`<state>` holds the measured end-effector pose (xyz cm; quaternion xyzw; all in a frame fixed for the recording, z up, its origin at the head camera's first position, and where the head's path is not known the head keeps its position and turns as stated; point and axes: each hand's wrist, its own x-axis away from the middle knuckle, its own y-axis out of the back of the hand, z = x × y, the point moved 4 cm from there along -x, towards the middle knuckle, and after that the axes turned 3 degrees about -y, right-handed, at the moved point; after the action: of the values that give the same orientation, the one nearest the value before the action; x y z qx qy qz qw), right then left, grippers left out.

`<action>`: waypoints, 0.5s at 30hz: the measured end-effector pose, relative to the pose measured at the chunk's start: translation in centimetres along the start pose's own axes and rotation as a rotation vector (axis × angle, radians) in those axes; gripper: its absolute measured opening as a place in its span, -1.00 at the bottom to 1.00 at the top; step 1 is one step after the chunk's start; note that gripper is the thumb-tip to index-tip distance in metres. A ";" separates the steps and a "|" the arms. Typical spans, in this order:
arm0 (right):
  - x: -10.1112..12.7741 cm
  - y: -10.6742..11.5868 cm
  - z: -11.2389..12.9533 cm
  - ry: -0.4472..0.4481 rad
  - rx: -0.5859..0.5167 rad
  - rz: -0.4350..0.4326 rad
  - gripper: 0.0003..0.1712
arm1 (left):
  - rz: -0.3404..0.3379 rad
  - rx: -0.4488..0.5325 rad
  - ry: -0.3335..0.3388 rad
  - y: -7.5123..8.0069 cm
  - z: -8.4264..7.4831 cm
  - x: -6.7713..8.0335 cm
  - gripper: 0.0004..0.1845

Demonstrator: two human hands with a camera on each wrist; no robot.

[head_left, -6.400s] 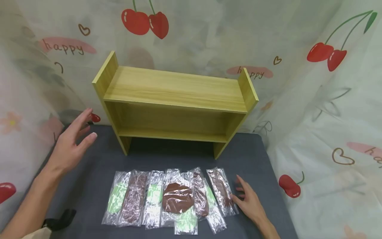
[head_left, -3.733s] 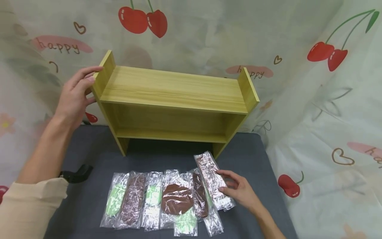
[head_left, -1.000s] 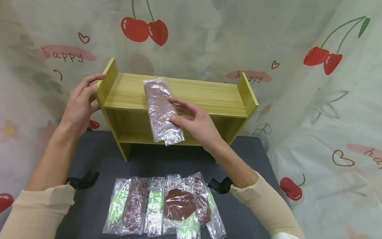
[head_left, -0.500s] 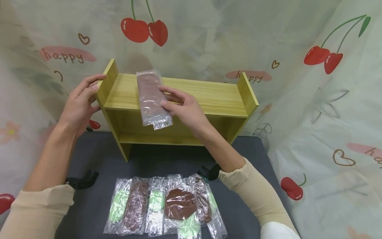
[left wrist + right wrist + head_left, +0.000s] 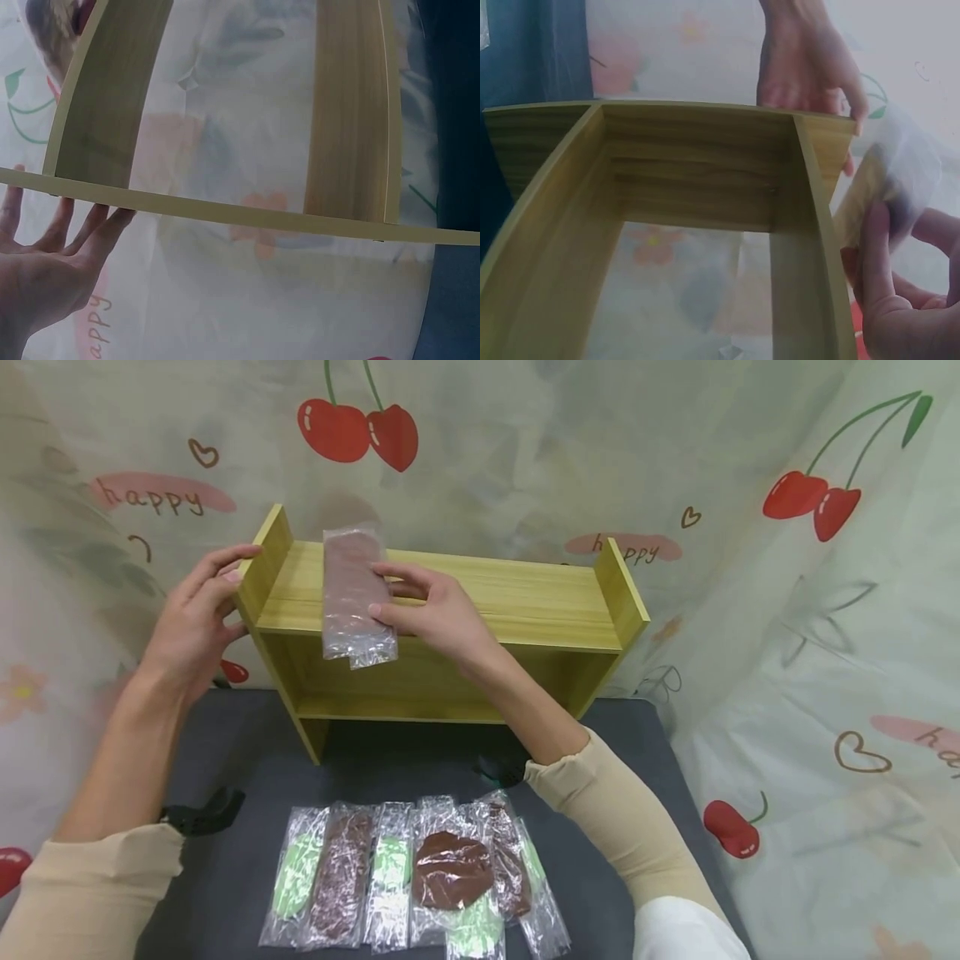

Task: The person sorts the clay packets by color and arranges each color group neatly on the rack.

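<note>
My right hand point(image 5: 442, 610) pinches a clear plastic packet point(image 5: 351, 589) with a flat brown content, in front of the upper board of a wooden shelf point(image 5: 495, 597). In the right wrist view the packet point(image 5: 900, 180) is held between fingers and thumb beside the shelf; whether it touches the board I cannot tell. My left hand point(image 5: 193, 614) holds the upper end of the shelf's left side panel point(image 5: 268, 560). In the left wrist view its fingers point(image 5: 94, 232) lie against the panel's outer face; the thumb is hidden there.
Several plastic packets lie in a row on the dark table point(image 5: 600, 860) before the shelf: green ones point(image 5: 296, 877), a long brown one point(image 5: 339, 877) and one with a wide brown patch point(image 5: 452, 870). Cherry-printed curtain point(image 5: 510, 460) hangs behind and at both sides.
My right hand took the rightmost brown packet from the table, raised it to the shelf and moved it left along the upper board. My left hand went up to the left panel and stayed there.
</note>
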<state>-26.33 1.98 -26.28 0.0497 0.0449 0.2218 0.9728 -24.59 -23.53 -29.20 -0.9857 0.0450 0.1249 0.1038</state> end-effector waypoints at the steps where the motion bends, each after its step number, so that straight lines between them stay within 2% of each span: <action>1: -0.2 -0.2 0.1 -0.003 0.007 0.004 -0.40 | 0.000 0.004 0.000 0.0 0.0 0.0 -0.57; 15: -3.1 -2.3 0.6 -0.059 0.210 0.048 -0.38 | -0.002 0.037 -0.010 0.2 0.1 -0.1 -0.59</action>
<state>-28.08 -1.49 -25.74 0.1592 0.0379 0.2376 0.9575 -24.74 -23.66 -29.27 -0.9830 0.0457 0.1288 0.1222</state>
